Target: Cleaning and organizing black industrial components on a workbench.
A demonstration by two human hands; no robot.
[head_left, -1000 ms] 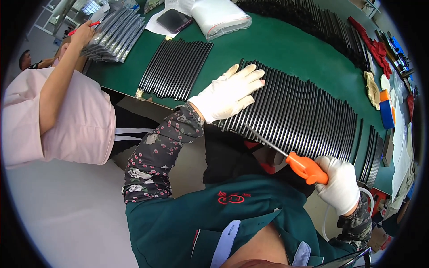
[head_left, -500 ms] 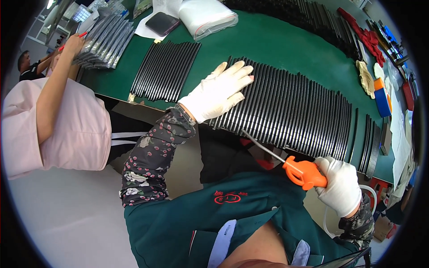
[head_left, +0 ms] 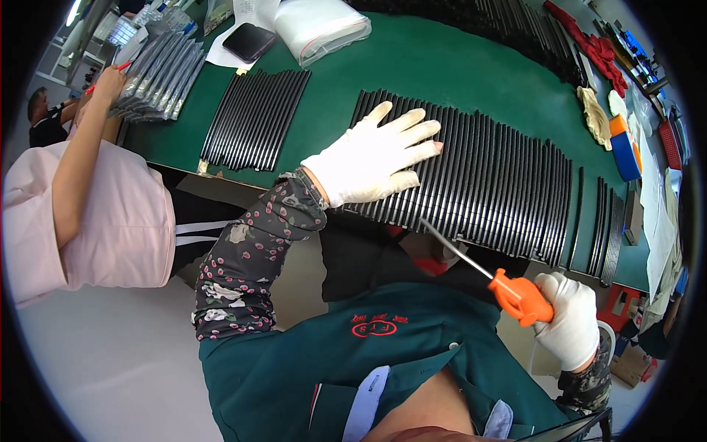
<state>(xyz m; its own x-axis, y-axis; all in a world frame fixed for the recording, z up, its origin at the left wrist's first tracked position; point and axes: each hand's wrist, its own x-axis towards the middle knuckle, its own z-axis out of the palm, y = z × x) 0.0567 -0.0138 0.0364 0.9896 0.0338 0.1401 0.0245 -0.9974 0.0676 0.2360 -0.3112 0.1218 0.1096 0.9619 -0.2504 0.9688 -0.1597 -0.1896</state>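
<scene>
My left hand [head_left: 375,158], in a white glove with one fingertip bare, lies flat with fingers spread on the left part of a wide row of black rods [head_left: 479,177]. The rods lie side by side, their near ends at the table's front edge. An orange air blow gun [head_left: 521,297] with a long thin metal nozzle is gripped in my gloved right hand [head_left: 568,318]. The nozzle tip is at the near ends of the rods, just right of my left hand; whether it touches them I cannot tell.
A smaller batch of black rods [head_left: 255,118] lies left on the green table [head_left: 423,55]. Beyond are a phone [head_left: 249,42] and white plastic bags [head_left: 324,29]. A few rods [head_left: 605,228], an orange-and-blue tape roll [head_left: 624,151] and a red cloth [head_left: 589,46] sit right. Another person [head_left: 88,214] stands left, near bagged packs [head_left: 158,77].
My left hand has slid a little right across the rods. The blow gun in my right hand has also moved right, its nozzle tip shifting along the rod ends. The view has shifted slightly.
</scene>
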